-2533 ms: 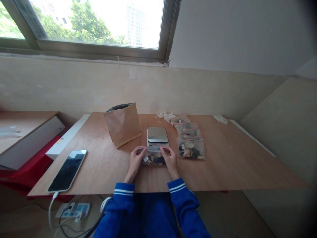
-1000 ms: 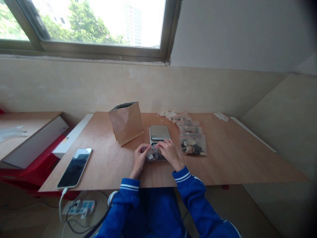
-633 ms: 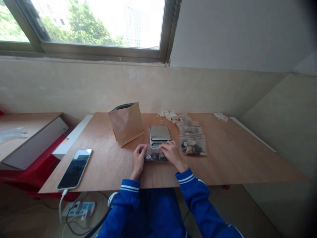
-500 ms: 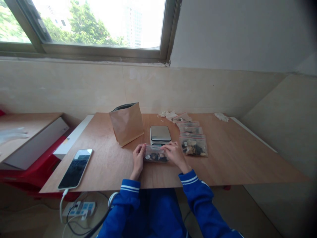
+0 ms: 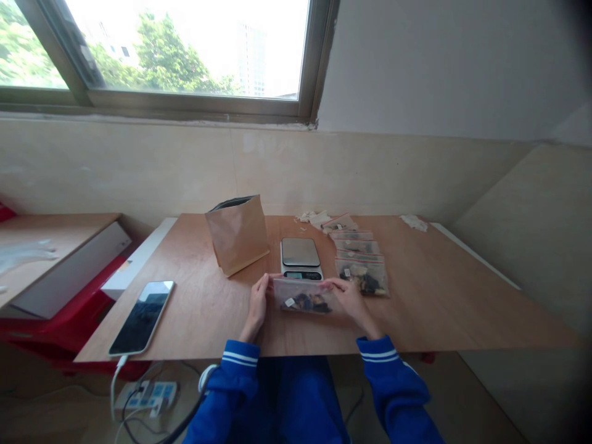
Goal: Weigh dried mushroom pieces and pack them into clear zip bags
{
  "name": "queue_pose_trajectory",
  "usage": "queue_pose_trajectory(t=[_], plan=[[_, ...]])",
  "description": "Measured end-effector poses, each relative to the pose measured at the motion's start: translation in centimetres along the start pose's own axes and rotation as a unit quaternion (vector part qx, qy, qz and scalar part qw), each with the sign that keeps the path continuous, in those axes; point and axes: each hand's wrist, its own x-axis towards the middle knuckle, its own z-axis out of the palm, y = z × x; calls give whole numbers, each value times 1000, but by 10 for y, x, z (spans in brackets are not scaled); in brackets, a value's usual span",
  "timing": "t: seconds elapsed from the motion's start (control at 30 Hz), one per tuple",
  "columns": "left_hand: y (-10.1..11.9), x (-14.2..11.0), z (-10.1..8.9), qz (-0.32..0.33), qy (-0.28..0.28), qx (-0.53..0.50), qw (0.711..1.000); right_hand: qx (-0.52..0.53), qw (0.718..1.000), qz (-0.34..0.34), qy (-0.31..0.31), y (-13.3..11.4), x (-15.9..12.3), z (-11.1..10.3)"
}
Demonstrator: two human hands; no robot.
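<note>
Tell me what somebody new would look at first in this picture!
Probably the two hands, left and right, holding the top corners of a clear bag with dark and tan bits inside, near the front edge of the table. Next might come the tall brown paper bag, standing open left of the silver-topped scale. The big bright window above the table would catch the eye too.

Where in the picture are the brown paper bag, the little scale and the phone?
Brown paper bag point(image 5: 239, 237): head view, on its front face.
Little scale point(image 5: 300, 251): head view, on its metal top plate.
Phone point(image 5: 142, 318): head view, on its dark screen.
</note>
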Motion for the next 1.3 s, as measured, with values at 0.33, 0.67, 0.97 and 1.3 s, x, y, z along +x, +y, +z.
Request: queue_pose_trajectory(t=[0.33,0.67,0.97,1.3], plan=[[62,-34,-142,-2,382,546,746,-94,966,79,227,81,-7,-107],[48,-46,-240,-187,300,680,643,-360,880,-38,308,114,0,-58],[49,-46,-247,-164,280,703,633,-314,889,-42,332,110,-3,-58],[64,-70,-236,-183,235,695,654,-307,890,-40,334,111,-4,-57]])
